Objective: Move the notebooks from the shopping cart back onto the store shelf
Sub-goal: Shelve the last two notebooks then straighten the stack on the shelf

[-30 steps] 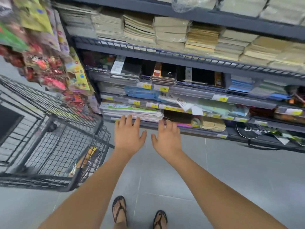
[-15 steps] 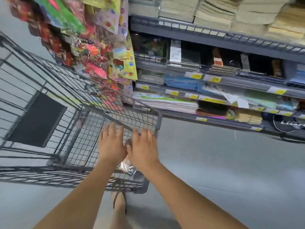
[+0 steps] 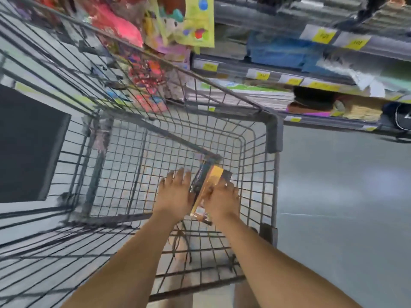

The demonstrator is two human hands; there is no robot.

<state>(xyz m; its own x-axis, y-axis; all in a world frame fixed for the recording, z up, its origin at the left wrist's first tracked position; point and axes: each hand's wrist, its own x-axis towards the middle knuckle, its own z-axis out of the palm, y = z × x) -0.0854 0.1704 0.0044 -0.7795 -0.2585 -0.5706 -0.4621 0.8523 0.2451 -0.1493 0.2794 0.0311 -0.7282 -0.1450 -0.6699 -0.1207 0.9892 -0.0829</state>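
Observation:
Both my arms reach down into the grey wire shopping cart point(image 3: 272, 134). A stack of plastic-wrapped notebooks point(image 3: 209, 181) with a yellow-orange label and dark covers stands on edge near the cart's right front corner. My left hand point(image 3: 174, 194) presses flat against the stack's left side, fingers spread. Against its right side my right hand point(image 3: 222, 201) is wrapped around the wrapper. The store shelf point(image 3: 311, 83) with yellow price tags and stacked paper goods runs across the upper right. The picture is blurred by motion.
Colourful packets point(image 3: 178, 23) hang on a rack above the cart's far side. A dark panel point(image 3: 29, 143) sits in the cart at left. Grey tiled floor point(image 3: 344, 196) lies to the right of the cart, below the shelf.
My view has swung from the shelf down into the cart. Both hands have moved from in front of the shelf into the cart and closed around the notebook stack.

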